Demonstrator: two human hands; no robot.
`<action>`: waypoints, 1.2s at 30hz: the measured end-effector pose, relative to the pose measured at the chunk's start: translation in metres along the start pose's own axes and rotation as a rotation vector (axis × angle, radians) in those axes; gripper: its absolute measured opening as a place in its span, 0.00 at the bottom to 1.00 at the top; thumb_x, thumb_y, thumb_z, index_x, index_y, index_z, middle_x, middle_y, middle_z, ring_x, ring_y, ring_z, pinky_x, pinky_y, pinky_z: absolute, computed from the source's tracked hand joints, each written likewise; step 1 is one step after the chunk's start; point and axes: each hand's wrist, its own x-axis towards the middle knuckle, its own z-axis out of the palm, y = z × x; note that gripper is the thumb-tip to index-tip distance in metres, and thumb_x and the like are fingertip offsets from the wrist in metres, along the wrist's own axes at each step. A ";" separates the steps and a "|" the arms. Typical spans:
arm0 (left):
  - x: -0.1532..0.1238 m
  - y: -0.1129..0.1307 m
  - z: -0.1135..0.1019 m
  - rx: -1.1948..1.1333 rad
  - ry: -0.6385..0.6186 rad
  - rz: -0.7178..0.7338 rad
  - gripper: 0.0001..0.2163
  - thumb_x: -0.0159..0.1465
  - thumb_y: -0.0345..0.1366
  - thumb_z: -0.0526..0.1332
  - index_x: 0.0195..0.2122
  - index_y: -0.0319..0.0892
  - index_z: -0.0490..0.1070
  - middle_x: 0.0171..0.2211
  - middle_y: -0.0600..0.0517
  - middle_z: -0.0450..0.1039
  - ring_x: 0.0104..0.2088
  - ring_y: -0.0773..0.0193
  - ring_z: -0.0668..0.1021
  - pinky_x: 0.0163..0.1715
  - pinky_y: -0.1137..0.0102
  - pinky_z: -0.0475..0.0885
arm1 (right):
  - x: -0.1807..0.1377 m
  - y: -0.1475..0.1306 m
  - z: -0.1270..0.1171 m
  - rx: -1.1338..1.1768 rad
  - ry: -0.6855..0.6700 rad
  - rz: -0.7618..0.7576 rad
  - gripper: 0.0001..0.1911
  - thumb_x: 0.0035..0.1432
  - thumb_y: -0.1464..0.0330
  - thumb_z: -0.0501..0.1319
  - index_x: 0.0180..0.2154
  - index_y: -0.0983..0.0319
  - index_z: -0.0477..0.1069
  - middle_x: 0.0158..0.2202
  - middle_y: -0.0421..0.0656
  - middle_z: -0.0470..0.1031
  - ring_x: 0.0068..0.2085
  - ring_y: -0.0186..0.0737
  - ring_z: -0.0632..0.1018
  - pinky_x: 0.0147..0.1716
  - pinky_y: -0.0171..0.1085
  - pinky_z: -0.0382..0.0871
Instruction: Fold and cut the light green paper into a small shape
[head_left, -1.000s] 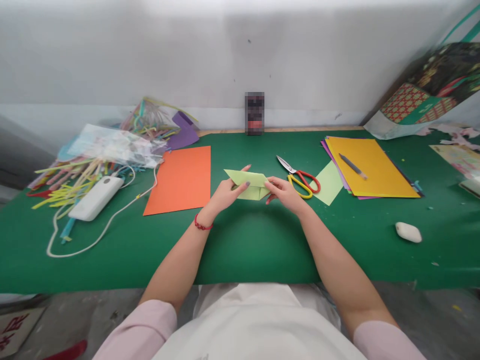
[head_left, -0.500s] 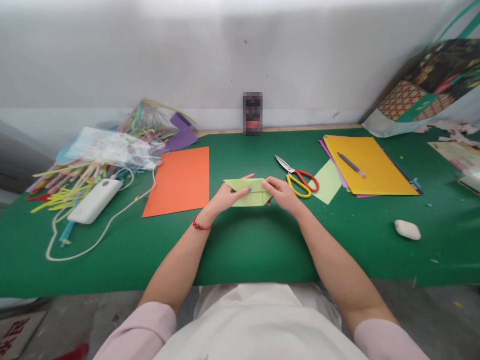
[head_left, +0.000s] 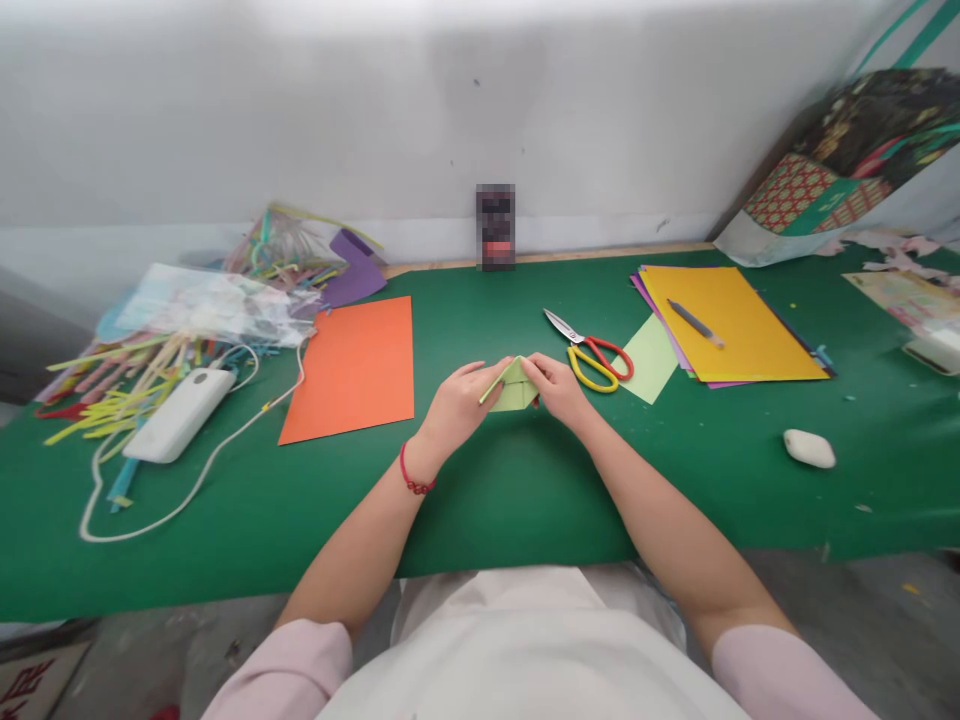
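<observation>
A light green sheet of folded paper (head_left: pixel 516 393) is held between both hands above the green table. My left hand (head_left: pixel 459 405) is closed on its left side, where a flap of the paper stands raised and bent. On the right edge, my right hand (head_left: pixel 556 385) pinches the paper with the thumb on top; its other fingers are partly hidden underneath. Just right of my right hand lie scissors (head_left: pixel 592 355) with one red and one yellow handle loop, blades pointing away to the left.
Left of my hands lies orange paper (head_left: pixel 352 370), then a white power bank (head_left: pixel 180 415) with a cable and a heap of paper strips (head_left: pixel 112 400). Rightward are a light green sheet (head_left: pixel 652 365), stacked yellow paper (head_left: pixel 750 330) with a pen (head_left: pixel 696 323), and a white case (head_left: pixel 809 449). A phone-like object (head_left: pixel 496 228) leans on the wall.
The left part of the green paper, flat before, is now bent upward. My left hand has turned and shifted its hold, while the right keeps its pinch. The view has shifted slightly.
</observation>
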 end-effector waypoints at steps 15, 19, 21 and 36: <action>0.007 0.009 -0.025 -0.487 -0.213 -0.259 0.13 0.60 0.41 0.60 0.44 0.44 0.76 0.44 0.48 0.78 0.47 0.54 0.77 0.43 0.67 0.73 | -0.002 -0.005 -0.012 -0.040 -0.141 -0.056 0.20 0.58 0.50 0.54 0.28 0.59 0.66 0.21 0.35 0.64 0.20 0.32 0.67 0.20 0.34 0.63; 0.010 0.010 -0.022 -0.660 -0.125 -0.426 0.16 0.57 0.50 0.63 0.36 0.42 0.75 0.36 0.49 0.77 0.35 0.59 0.78 0.32 0.70 0.72 | -0.006 -0.010 -0.010 -0.034 -0.215 -0.082 0.18 0.60 0.52 0.53 0.29 0.59 0.66 0.21 0.35 0.64 0.20 0.31 0.67 0.20 0.33 0.64; 0.010 0.010 -0.016 -0.742 -0.204 -0.472 0.17 0.56 0.52 0.63 0.35 0.42 0.71 0.32 0.51 0.75 0.33 0.62 0.76 0.32 0.71 0.71 | -0.007 -0.010 -0.009 -0.037 -0.240 -0.090 0.18 0.60 0.53 0.52 0.30 0.60 0.67 0.22 0.35 0.64 0.20 0.31 0.68 0.20 0.32 0.63; 0.012 0.007 -0.002 -0.764 -0.107 -0.490 0.20 0.57 0.56 0.57 0.31 0.41 0.70 0.29 0.52 0.71 0.31 0.63 0.74 0.32 0.68 0.69 | -0.008 -0.011 -0.001 -0.079 -0.120 -0.072 0.19 0.59 0.52 0.53 0.27 0.61 0.65 0.18 0.34 0.62 0.18 0.30 0.66 0.18 0.32 0.60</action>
